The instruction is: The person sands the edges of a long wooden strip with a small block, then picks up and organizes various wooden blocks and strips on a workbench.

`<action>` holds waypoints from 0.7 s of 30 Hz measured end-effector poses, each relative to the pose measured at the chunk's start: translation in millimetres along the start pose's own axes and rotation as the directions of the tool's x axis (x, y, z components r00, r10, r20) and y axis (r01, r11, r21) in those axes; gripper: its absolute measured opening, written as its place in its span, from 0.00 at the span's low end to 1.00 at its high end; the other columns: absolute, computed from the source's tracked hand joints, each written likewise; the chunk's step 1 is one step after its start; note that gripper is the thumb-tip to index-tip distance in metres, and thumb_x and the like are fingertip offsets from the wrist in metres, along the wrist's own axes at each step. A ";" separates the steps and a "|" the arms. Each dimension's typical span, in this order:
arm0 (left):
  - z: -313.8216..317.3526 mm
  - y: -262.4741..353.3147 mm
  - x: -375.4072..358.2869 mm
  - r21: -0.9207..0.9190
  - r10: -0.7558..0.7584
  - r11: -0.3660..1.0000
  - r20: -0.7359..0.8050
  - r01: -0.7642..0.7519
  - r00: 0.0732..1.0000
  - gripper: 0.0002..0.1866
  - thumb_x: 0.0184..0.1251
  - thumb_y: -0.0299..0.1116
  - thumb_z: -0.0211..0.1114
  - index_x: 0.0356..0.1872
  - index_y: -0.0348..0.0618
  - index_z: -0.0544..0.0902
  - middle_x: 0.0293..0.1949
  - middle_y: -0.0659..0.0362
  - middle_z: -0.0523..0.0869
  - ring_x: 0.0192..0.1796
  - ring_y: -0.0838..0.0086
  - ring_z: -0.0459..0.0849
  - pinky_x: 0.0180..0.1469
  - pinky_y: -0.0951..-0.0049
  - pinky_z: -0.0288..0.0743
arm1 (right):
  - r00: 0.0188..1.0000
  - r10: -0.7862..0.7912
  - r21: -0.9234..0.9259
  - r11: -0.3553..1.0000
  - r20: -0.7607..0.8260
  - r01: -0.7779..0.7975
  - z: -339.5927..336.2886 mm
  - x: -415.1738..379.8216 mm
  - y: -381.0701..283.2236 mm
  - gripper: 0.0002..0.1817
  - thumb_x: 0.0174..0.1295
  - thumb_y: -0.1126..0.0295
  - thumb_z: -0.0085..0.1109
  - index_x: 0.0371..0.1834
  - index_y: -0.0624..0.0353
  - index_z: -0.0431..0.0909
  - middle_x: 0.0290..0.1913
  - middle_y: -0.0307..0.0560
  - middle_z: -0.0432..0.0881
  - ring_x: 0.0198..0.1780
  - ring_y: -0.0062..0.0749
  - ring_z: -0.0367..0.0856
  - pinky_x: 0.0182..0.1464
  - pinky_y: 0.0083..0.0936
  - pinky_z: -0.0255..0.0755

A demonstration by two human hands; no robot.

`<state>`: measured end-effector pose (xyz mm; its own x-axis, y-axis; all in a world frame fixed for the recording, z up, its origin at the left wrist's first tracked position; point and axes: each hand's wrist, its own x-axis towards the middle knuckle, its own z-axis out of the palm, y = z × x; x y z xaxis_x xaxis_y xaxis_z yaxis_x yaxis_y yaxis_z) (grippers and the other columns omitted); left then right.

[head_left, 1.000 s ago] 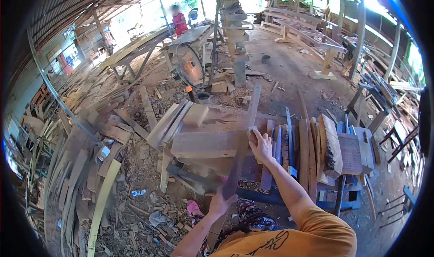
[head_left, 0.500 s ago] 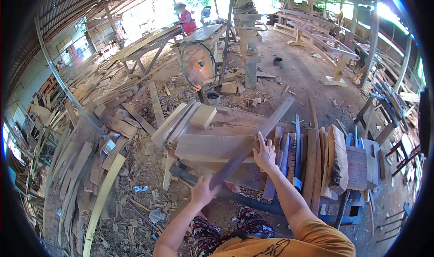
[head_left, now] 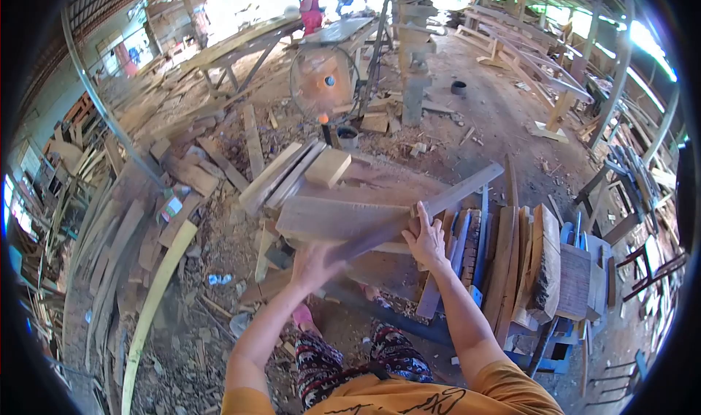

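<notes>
A long, narrow wooden plank (head_left: 465, 188) slants across in front of me, over a thick wooden beam (head_left: 339, 221). Its near left end is in my left hand (head_left: 312, 267), which is slightly blurred, with the fingers around the wood partly hidden. Farther along, my right hand (head_left: 427, 241) grips the plank's near edge, index finger up along its face. Behind the beam, several cut pieces lie side by side, among them a pale wood block (head_left: 328, 168).
Boards stand stacked on edge to the right, including a rough-edged slab (head_left: 544, 261). A fan (head_left: 326, 82) stands ahead. Long curved offcuts (head_left: 120, 269) and a pale strip (head_left: 157, 316) lie at left. Farther back, a person in red (head_left: 310, 9) stands by a long bench.
My left hand has moved left and up with its end of the plank, and the far end has swung right and lower. My right hand stays on the plank. The view has shifted slightly.
</notes>
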<state>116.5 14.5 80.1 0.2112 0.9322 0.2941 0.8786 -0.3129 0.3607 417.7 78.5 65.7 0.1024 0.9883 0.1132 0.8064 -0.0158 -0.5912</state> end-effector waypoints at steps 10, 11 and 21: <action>59.5 -32.9 109.6 0.090 -0.179 0.979 -0.033 0.181 0.983 0.38 0.69 0.69 0.50 0.70 0.54 0.72 0.71 0.53 0.70 0.74 0.53 0.63 0.71 0.38 0.52 | 0.999 -0.037 -0.003 0.999 -0.007 0.037 1.1 0.9 0.1 0.50 0.59 0.57 0.69 0.81 0.30 0.47 0.61 0.72 0.67 0.55 0.75 0.74 0.55 0.59 0.73; 70.0 -35.5 117.6 0.076 -0.199 0.976 -0.041 0.202 0.979 0.38 0.69 0.69 0.50 0.70 0.54 0.72 0.71 0.53 0.70 0.74 0.53 0.63 0.71 0.38 0.52 | 0.999 -0.034 0.003 0.999 -0.006 0.034 1.1 0.8 0.6 0.50 0.59 0.57 0.69 0.81 0.30 0.46 0.60 0.73 0.67 0.55 0.75 0.74 0.56 0.59 0.72; 72.1 -6.6 142.0 0.228 -0.358 0.921 0.177 0.316 0.917 0.45 0.66 0.75 0.45 0.68 0.47 0.72 0.73 0.48 0.66 0.78 0.54 0.56 0.73 0.31 0.44 | 0.999 -0.032 -0.015 0.999 0.040 0.032 -0.4 4.1 0.5 0.49 0.61 0.58 0.67 0.81 0.32 0.44 0.58 0.73 0.69 0.55 0.74 0.74 0.60 0.57 0.69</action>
<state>171.5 162.0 55.7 -0.0449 0.9989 -0.0166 0.9736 0.0475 0.2233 418.8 82.4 66.2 0.0537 0.9935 0.1000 0.8181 0.0137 -0.5750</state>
